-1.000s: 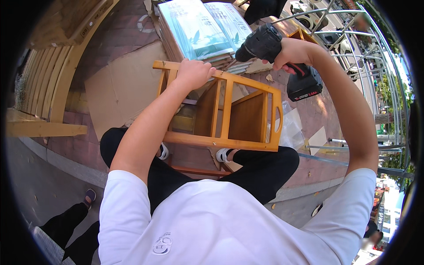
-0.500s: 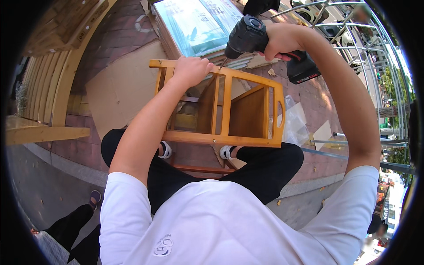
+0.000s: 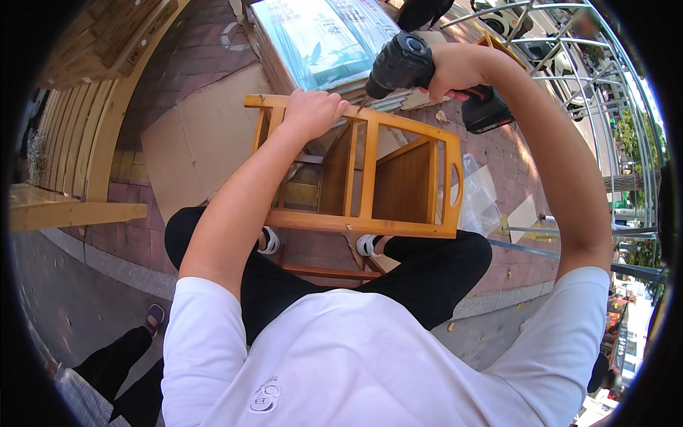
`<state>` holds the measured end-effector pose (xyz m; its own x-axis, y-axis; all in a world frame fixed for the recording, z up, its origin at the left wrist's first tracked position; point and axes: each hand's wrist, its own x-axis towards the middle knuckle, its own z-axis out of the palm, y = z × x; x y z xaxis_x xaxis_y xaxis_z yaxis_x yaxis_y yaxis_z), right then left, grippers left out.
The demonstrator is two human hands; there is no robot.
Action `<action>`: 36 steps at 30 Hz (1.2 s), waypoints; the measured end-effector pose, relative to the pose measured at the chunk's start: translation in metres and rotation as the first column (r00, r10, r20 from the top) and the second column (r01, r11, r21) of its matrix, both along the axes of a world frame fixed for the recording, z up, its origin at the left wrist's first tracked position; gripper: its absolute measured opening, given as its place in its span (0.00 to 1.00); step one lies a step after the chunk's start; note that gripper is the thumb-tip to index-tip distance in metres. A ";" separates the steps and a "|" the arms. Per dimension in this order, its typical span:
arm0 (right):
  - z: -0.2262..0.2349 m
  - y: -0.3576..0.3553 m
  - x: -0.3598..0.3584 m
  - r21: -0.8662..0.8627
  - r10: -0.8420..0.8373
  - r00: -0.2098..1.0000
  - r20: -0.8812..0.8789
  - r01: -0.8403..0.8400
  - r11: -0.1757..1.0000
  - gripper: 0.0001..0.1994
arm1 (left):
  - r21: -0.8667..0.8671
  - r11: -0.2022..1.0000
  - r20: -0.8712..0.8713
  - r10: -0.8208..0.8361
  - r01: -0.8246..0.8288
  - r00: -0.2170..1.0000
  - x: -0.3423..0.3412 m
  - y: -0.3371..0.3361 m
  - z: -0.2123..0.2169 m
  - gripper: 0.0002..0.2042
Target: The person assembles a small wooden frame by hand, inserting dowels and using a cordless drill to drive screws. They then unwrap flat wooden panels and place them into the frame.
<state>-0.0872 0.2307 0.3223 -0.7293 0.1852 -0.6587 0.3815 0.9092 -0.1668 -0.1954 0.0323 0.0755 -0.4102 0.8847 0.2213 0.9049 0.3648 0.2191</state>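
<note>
Across my knees lies a small wooden rack [image 3: 368,167] with slats, inner panels and a handle slot at its right end. My left hand [image 3: 315,112] is closed over its far rail. In my right hand [image 3: 461,71] is a black cordless drill [image 3: 400,65], gripped by the handle, its battery pack showing below the wrist. The drill's bit points down at the far rail, just right of my left fingers. Whether the tip touches the wood or a screw is too small to tell. A fastener [image 3: 348,228] shows on the near rail.
Flat cardboard [image 3: 203,135] lies on the brick paving at left. Beyond the rack rises a stack of panels wrapped in plastic [image 3: 324,43]. A slatted wooden piece [image 3: 99,142] stands far left. Clear plastic [image 3: 478,206] lies right; metal frames [image 3: 583,78] are farther right. Another person's legs [image 3: 121,363] show lower left.
The view has shifted slightly. My left hand still grips the rail and the drill stays over the same spot, with little other motion.
</note>
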 end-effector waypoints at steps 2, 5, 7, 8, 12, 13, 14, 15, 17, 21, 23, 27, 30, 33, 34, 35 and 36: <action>-0.002 0.003 -0.001 -0.022 -0.020 1.000 0.019 0.020 1.000 0.07 | 0.004 1.000 0.000 -0.012 0.012 1.000 0.000 0.001 -0.001 0.20; -0.003 0.008 -0.002 -0.079 -0.063 0.996 0.064 0.068 0.995 0.08 | 0.030 1.000 -0.004 -0.003 0.003 1.000 0.000 0.002 -0.002 0.20; -0.002 0.007 -0.001 -0.087 -0.048 0.997 0.052 0.053 0.995 0.08 | 0.018 1.000 -0.002 -0.007 0.007 1.000 -0.001 0.001 -0.002 0.20; -0.003 0.007 -0.002 -0.087 -0.052 0.997 0.053 0.056 0.995 0.08 | 0.012 1.000 -0.001 -0.009 0.009 1.000 -0.001 0.000 -0.002 0.20; -0.006 0.012 -0.002 -0.097 -0.030 0.997 0.066 0.036 0.995 0.08 | -0.018 1.000 0.004 -0.004 0.004 1.000 -0.001 0.001 0.000 0.20; -0.006 0.013 -0.002 -0.099 -0.017 0.997 0.071 0.024 0.995 0.08 | -0.021 1.000 0.002 -0.002 0.002 1.000 -0.001 0.001 0.000 0.20; -0.006 0.013 -0.001 -0.091 -0.014 0.998 0.060 0.020 0.996 0.08 | -0.023 1.000 0.001 0.001 -0.001 1.000 0.000 0.002 0.001 0.20; -0.007 0.013 -0.002 -0.084 -0.009 0.999 0.049 0.013 0.996 0.07 | -0.034 0.999 0.001 -0.001 0.001 1.000 -0.001 0.002 0.002 0.20; -0.009 0.015 -0.002 -0.054 0.001 0.999 0.036 0.001 0.999 0.07 | -0.054 0.999 0.002 -0.004 0.004 1.000 0.000 0.002 0.004 0.20; 0.002 0.012 -0.007 0.027 0.026 1.000 0.006 -0.026 0.999 0.07 | -0.077 0.997 0.027 0.004 -0.002 1.000 -0.001 -0.001 0.005 0.20; 0.018 0.023 -0.011 -0.041 0.036 0.998 0.045 -0.034 0.999 0.11 | -0.095 0.995 0.044 -0.005 0.009 0.999 0.002 0.003 0.008 0.20; 0.076 0.014 0.007 0.128 0.041 0.995 -0.092 -0.029 0.991 0.12 | -0.096 0.995 0.050 0.003 0.002 0.999 0.001 0.002 0.007 0.20; 0.072 -0.020 0.057 0.109 -0.118 0.948 -0.295 0.156 0.982 0.12 | -0.102 0.995 0.062 0.009 -0.003 0.998 0.002 -0.003 0.009 0.20; 0.056 -0.071 0.122 -0.038 -0.171 0.886 -0.430 0.172 0.984 0.17 | -0.119 0.993 0.020 0.004 -0.001 1.000 0.000 -0.008 0.012 0.19; 0.053 -0.082 0.138 -0.114 -0.236 0.895 -0.378 0.208 0.971 0.17 | -0.048 0.999 0.057 0.002 0.000 0.998 -0.001 -0.014 0.014 0.17; 0.049 -0.092 0.151 -0.189 -0.290 0.902 -0.318 0.240 0.952 0.18 | 0.131 0.991 0.045 0.016 -0.021 0.999 0.001 -0.024 0.009 0.16; 0.044 -0.103 0.170 -0.204 -0.326 0.889 -0.321 0.271 0.941 0.18 | 0.315 0.949 0.038 0.014 -0.026 0.999 0.005 -0.029 0.005 0.16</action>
<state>0.0824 0.1275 0.3659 -0.8411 0.3496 -0.4126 0.5241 0.7150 -0.4627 -0.1902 0.0029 0.0804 -0.4396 0.7638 0.4726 0.8879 0.2899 0.3573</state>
